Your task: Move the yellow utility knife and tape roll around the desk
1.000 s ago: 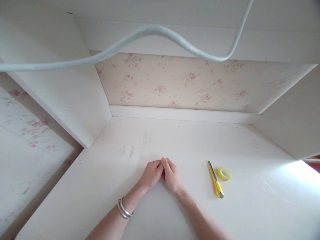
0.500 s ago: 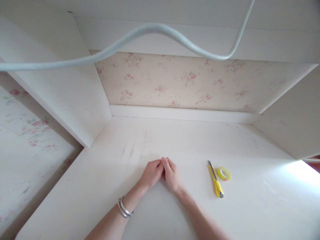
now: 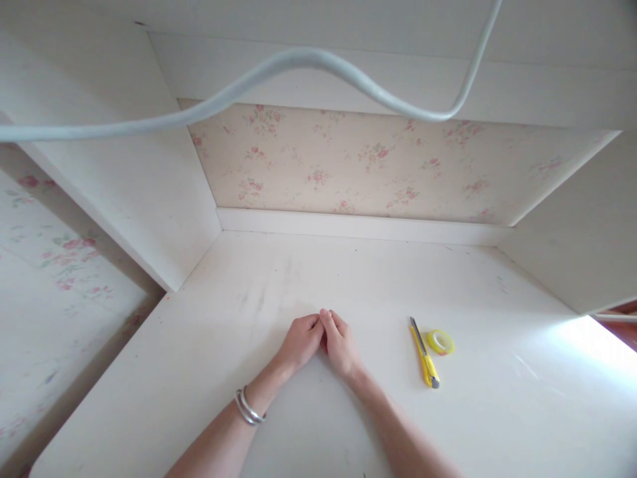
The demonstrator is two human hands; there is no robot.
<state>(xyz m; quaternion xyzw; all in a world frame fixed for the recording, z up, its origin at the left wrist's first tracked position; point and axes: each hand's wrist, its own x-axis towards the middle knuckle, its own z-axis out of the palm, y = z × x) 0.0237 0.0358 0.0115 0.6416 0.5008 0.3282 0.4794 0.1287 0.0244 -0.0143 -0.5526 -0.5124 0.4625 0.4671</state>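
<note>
Two hands are resting together on a white desktop (image 3: 199, 372), holding nothing visible.
Head view: left hand (image 3: 300, 342) and right hand (image 3: 342, 345) are curling loosely, fingertips touching, mid-desktop; yellow utility knife (image 3: 424, 353) and tape roll (image 3: 440, 342) are lying untouched toward the right edge.

We see both bare forearms come up from the lower edge of the frame and converge toward the lower middle. The left hand (image 3: 300, 343) lies knuckles up, fingers curled loosely inward, its fingertips meeting those of the right hand (image 3: 341, 344). The right hand is likewise palm down with fingers bent, so the two hands touch at the fingertips and form a shallow peak. Neither hand grips anything we can make out. The left wrist carries two thin silver metal bangles (image 3: 247, 407), lying side by side across the forearm, just below the hand.
</note>
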